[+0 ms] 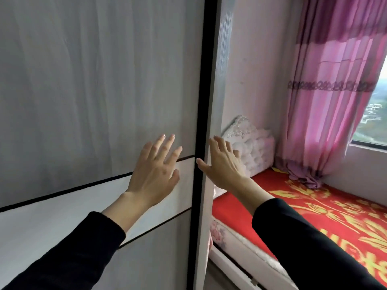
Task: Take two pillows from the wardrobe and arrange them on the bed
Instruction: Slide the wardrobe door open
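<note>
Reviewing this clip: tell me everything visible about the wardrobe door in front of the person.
The wardrobe door fills the left of the view: a pale grey-white panel with a faint wood-like grain, crossed by thin dark lines and edged on its right by a black vertical strip. It looks shut; no pillows or interior show. The left hand lies flat and spread on the panel near that strip. The right hand, fingers open, reaches around the wardrobe's side edge, thumb at the strip. The bed lies just beyond.

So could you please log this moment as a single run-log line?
stage: opening wardrobe | left hand: flat on wardrobe door | right hand: open at door edge | pillows: none visible | bed: red cover
</note>
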Motion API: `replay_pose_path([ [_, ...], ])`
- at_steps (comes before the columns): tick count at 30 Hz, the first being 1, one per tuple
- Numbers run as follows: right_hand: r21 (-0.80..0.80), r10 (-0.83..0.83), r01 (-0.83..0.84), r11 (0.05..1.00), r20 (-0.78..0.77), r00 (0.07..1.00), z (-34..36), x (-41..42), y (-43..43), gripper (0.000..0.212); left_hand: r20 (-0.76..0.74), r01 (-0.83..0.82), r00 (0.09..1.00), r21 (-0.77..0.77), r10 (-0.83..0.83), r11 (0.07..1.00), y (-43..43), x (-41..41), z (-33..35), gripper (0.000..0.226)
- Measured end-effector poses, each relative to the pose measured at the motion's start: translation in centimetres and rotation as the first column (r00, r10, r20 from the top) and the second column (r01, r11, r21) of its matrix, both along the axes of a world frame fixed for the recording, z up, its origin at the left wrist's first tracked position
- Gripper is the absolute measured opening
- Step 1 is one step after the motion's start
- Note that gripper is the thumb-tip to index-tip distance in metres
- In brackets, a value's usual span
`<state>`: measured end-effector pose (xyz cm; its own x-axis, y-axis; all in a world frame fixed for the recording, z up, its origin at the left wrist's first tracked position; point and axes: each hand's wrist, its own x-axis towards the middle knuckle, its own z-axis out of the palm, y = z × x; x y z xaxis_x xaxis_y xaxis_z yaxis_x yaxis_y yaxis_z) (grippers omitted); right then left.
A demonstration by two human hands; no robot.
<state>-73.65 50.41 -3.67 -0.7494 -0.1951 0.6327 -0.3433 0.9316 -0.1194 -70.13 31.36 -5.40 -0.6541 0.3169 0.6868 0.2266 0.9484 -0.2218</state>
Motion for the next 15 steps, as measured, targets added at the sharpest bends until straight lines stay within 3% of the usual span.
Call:
replay_pose_path([
  [3, 0.134, 0.192, -0.172, 0.976, -0.157, 0.969, 0.4, -3.1, -0.7, 0.073, -0.044, -0.134, 0.99, 0.053, 0.136, 0.99, -0.6, -1.4, -0.5, 0.057],
  [7, 0.291, 0.389, -0.326, 0.899, -0.196, 0.9, 0.5, -7.0, -1.7, 0.086, -0.163, -0.271, 0.947, 0.055, 0.277, 0.961, -1.4, -2.7, -1.2, 0.061],
  [15, 0.395, 0.482, -0.362, 0.844, -0.265, 0.835, -0.6, -10.8, -3.4, 0.114, -0.301, -0.509, 0.811, 0.06, 0.502, 0.859, -3.0, -3.7, -3.2, 0.061],
])
